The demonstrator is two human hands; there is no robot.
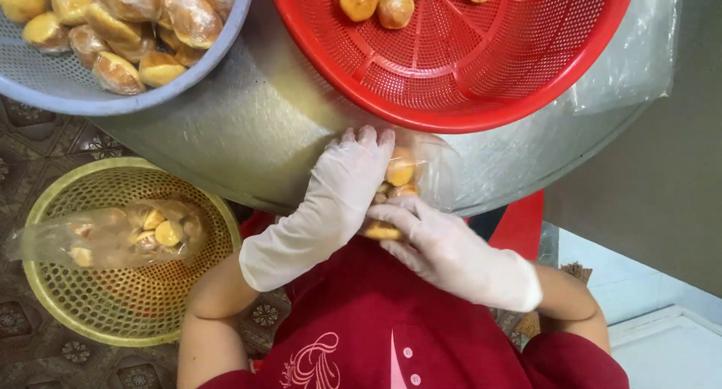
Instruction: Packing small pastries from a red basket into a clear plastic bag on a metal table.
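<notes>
Both my hands wear thin white gloves. My left hand [342, 186] wraps around the side of a clear plastic bag [432, 171] holding several small golden buns [400, 167]. My right hand [444, 246] grips the same bag from below, fingers around its lower buns. The bag sits at the near edge of a round metal tray [256, 133], just below a red mesh basket [466, 73] that holds a few loose buns [376, 4] at its far side.
A blue-grey basket [45, 95] at the top left is piled with wrapped buns. On the patterned floor to my left stands a yellow mesh basket [113, 314] with a filled clear bag of buns [113, 235] lying in it. Loose plastic film [639, 50] hangs at the right.
</notes>
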